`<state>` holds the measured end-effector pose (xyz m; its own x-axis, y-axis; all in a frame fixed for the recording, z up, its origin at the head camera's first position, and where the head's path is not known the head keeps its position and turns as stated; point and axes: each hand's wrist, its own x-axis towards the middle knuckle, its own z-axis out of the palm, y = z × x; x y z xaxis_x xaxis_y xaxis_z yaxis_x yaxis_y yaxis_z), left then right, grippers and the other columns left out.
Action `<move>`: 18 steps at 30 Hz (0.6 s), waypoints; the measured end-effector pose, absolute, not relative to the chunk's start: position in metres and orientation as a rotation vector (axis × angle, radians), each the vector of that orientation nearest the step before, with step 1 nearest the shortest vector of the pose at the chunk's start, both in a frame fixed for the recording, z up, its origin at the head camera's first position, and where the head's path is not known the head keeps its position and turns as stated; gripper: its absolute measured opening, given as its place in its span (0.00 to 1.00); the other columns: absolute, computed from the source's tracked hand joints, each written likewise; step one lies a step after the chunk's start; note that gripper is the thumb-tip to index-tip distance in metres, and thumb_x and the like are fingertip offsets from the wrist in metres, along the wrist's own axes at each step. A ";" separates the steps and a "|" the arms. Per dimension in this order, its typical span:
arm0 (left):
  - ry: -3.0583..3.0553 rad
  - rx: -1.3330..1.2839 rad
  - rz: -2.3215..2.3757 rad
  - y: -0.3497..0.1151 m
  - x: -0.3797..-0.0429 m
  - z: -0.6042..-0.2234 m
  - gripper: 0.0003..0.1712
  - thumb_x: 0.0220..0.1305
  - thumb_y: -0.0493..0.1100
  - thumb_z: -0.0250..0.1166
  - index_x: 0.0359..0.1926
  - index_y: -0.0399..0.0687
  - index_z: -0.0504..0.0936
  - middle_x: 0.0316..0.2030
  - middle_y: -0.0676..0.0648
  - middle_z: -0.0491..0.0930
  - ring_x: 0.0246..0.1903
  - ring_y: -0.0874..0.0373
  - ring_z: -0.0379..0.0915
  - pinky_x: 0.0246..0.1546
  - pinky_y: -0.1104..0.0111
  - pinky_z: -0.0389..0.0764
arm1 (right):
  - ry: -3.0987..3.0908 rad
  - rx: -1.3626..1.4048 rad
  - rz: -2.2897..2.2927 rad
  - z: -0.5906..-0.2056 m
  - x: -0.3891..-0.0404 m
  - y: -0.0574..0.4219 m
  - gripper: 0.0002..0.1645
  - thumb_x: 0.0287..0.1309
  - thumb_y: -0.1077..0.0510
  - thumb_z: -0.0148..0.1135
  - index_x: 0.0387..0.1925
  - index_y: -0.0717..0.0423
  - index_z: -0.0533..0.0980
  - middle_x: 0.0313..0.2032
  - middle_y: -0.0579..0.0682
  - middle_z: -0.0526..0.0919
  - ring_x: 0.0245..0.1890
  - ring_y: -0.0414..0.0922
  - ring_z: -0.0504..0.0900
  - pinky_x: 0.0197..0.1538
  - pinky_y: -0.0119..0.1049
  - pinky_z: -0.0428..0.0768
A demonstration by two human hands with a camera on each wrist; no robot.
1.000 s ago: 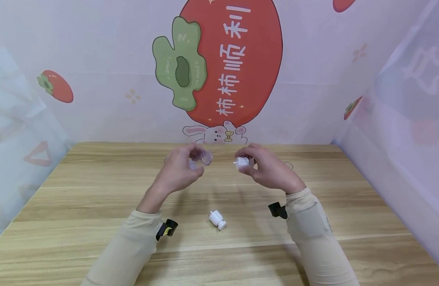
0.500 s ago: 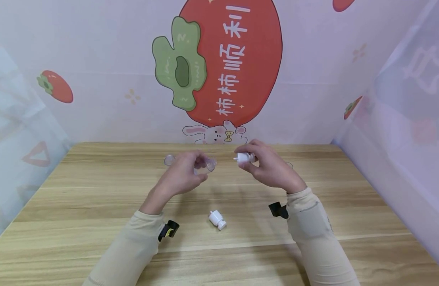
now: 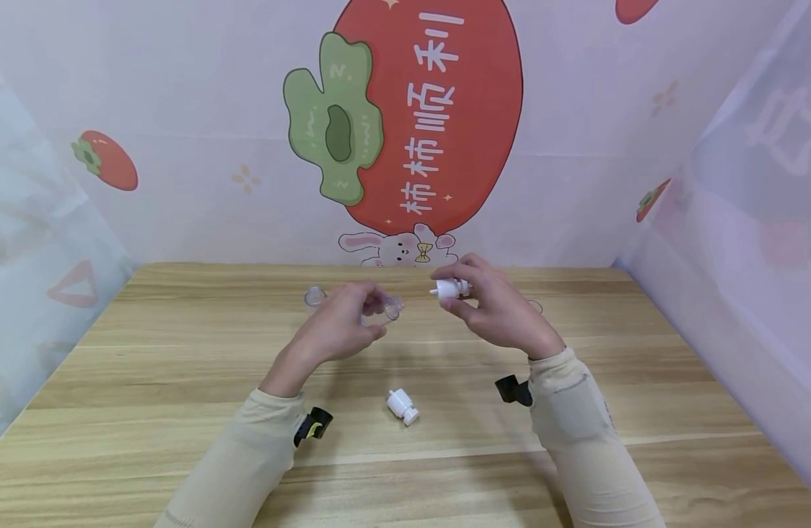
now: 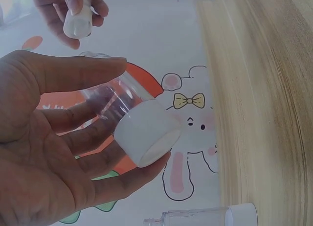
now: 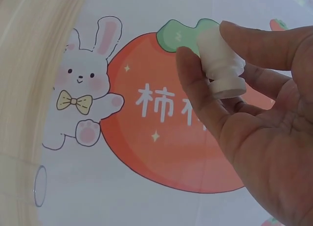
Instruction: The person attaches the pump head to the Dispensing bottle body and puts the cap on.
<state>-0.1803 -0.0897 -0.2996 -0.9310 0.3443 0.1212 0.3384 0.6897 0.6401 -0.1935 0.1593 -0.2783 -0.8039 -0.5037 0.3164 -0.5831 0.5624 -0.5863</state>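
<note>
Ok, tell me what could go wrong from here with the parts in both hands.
The left hand holds the bottle above the table, so a slip could drop it. The pump in the right hand is apart from the bottle; if brought together, they might meet crookedly. The loose pump lies on its side and might roll if knocked.

The left hand [image 4: 58,152] partly hides a clear bottle [image 4: 137,123]

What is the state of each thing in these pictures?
Left hand: gripping the clear bottle
Clear bottle: tilted, no pump fitted
Right hand: gripping the white pump
White pump: sideways, off the bottle
Loose pump: lying on the table
Second bottle: upright, no pump fitted
Clear tube: mostly hidden, cannot tell
</note>
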 end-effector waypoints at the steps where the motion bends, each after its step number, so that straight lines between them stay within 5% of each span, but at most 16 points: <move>1: 2.877 0.580 1.086 -0.090 -0.180 -0.299 0.20 0.59 0.35 0.73 0.52 0.38 0.81 0.46 0.42 0.82 0.48 0.46 0.78 0.54 0.56 0.79 | -2.666 0.945 1.078 -0.278 -0.194 0.159 0.22 0.62 0.69 0.67 0.57 0.57 0.79 0.46 0.52 0.76 0.46 0.47 0.78 0.54 0.49 0.82; 18: 2.867 0.610 1.091 -0.090 -0.180 -0.299 0.18 0.59 0.34 0.72 0.51 0.39 0.82 0.43 0.45 0.83 0.47 0.46 0.80 0.51 0.57 0.80 | -2.601 0.994 1.219 -0.278 -0.193 0.156 0.20 0.58 0.71 0.69 0.52 0.59 0.80 0.50 0.54 0.78 0.48 0.50 0.80 0.54 0.46 0.82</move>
<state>-0.1798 -0.0900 -0.2987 -0.9238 0.3624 0.1237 0.3529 0.6804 0.6423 -0.1927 0.1562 -0.2777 -0.7814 -0.5174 0.3490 -0.5992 0.4656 -0.6513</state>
